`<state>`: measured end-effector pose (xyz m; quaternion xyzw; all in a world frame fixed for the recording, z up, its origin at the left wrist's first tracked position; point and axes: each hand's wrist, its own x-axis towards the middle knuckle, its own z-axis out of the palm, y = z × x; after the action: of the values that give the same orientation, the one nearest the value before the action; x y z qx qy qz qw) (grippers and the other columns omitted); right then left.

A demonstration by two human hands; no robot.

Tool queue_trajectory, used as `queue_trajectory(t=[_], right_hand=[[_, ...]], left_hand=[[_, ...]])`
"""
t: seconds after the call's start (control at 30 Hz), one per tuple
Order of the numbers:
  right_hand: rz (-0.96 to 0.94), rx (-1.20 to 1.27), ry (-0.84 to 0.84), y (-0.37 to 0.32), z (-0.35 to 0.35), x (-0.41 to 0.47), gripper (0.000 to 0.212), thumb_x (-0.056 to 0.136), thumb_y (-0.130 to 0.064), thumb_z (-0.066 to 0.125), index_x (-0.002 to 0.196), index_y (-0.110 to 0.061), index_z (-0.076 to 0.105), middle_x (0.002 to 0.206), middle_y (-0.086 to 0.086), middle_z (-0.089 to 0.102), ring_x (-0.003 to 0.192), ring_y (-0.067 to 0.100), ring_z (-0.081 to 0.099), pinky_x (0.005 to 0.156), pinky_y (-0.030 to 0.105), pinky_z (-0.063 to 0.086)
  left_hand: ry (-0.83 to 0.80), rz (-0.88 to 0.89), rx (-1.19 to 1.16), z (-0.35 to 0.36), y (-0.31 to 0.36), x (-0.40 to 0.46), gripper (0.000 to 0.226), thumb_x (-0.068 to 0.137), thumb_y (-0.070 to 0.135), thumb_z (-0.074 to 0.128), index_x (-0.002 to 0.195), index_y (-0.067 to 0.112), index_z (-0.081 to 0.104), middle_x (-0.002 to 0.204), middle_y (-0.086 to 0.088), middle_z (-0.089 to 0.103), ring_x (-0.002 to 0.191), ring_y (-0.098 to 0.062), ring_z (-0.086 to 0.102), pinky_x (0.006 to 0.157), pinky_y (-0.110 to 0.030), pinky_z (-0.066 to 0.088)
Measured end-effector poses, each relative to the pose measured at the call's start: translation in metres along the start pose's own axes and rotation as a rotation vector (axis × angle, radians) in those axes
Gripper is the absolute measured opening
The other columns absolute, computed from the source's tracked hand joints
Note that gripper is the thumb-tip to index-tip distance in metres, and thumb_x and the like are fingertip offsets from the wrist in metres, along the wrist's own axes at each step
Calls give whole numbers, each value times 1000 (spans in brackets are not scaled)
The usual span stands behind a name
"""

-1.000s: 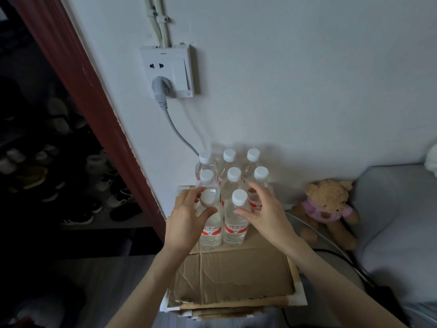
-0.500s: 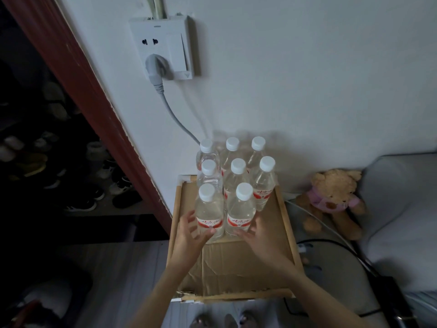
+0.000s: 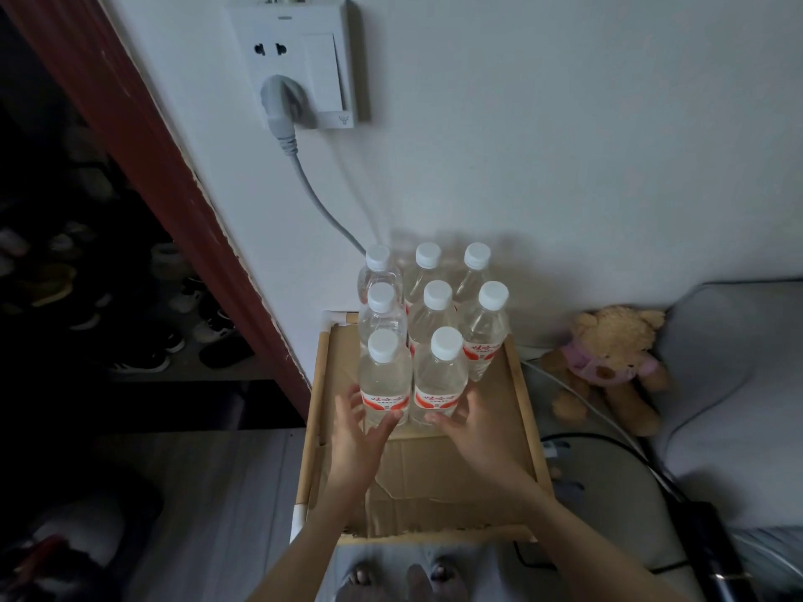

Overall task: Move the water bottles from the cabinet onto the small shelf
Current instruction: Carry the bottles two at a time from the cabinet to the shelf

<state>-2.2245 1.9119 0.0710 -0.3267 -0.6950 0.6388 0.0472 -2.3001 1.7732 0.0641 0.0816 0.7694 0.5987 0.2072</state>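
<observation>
- Eight clear plastic water bottles [image 3: 439, 375] with white screw caps and red-and-white labels stand upright in a tight cluster, three rows deep, at the back of a small wooden-framed shelf [image 3: 519, 384] lined with flattened brown cardboard, close to a white wall.
- The left hand [image 3: 356, 432] reaches to the front left bottle [image 3: 384, 380]; its fingers [image 3: 350, 404] are spread and relaxed, and the thumb touches the bottle low down, at the label. It does not grip.
- The right hand [image 3: 476, 423] reaches to the front right bottle [image 3: 441, 380], fingers loosely spread, the thumb at the bottle's base. Whether it presses the plastic cannot be told.
- Judged from their look, the bottles are full and fairly heavy for their size, with thin, smooth walls that would dent under a hard squeeze.
- The firmest hold is likely around the middle, at the label band, or at the stiff neck under the cap.
- Packed this closely, a nudged bottle could topple its neighbours.
- Nearby: a white wall socket [image 3: 300, 58] with a grey plug, and a tan teddy bear [image 3: 608, 362] in a pink top on the right.
</observation>
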Motion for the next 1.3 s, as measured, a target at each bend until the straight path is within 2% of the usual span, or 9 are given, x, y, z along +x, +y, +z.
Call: queue_trajectory(t=[0.4,0.53,0.73,0.83,0.97,1.07,1.13,1.23,1.3], right_hand=[[26,27,10,5,4,-5,59,82,-25,66,128,-32,30,140,-5,42,130,17,41,99,31,36],[18,-68,28,3,7,-10,66,85,-32,61,139,-23,24,147,-2,34,135,20,34,105,37,31],[18,-123,-2,2,4,-14,67,85,-39,60,141,-25,25,146,-4,37,133,17,37,96,27,31],[18,-202,-39,6,-3,-18,72,85,-41,59,144,-26,21,150,-4,29,136,18,31,98,29,28],[61,-288,-34,24,-16,-27,82,82,-42,62,145,-21,14,154,1,20,139,19,24,107,34,26],[-7,-460,-95,42,-30,-38,63,86,-37,59,138,-15,32,144,4,38,132,18,36,103,25,28],[-73,-549,-196,49,-36,-44,56,88,-36,56,136,-16,36,142,1,40,131,16,37,106,27,28],[-273,-699,-341,45,-35,-50,63,86,-41,56,140,-18,32,147,3,35,135,17,32,112,31,28],[-457,-812,-421,36,-24,-55,68,85,-47,55,141,-17,32,147,7,35,136,22,32,111,38,31]], left_hand=[[-60,-8,6,-2,1,0,64,77,22,69,128,16,30,125,0,46,114,-16,48,84,-23,44],[-89,-19,-6,-5,2,1,66,77,21,70,128,15,30,124,-1,46,113,-17,49,89,-31,47],[-89,-23,68,-6,2,3,65,76,29,70,126,18,31,125,3,45,116,-17,47,94,-35,45],[-90,-17,152,-8,1,1,70,74,36,70,129,19,31,130,3,44,121,-15,44,100,-41,43],[-48,23,290,-9,0,-10,79,73,39,71,136,18,28,141,1,39,129,-14,37,105,-35,34],[107,13,404,-7,-6,-36,80,75,34,71,139,16,27,143,-6,37,132,-21,36,105,-33,31],[146,-8,518,-10,-14,-61,78,77,36,68,140,17,26,144,-10,35,132,-26,35,105,-36,32],[95,40,715,-27,-32,-101,74,78,53,52,139,29,18,147,-11,28,135,-32,29,106,-42,33],[105,12,869,-46,-39,-129,77,78,59,46,142,29,14,151,-10,21,140,-32,15,113,-45,23]])
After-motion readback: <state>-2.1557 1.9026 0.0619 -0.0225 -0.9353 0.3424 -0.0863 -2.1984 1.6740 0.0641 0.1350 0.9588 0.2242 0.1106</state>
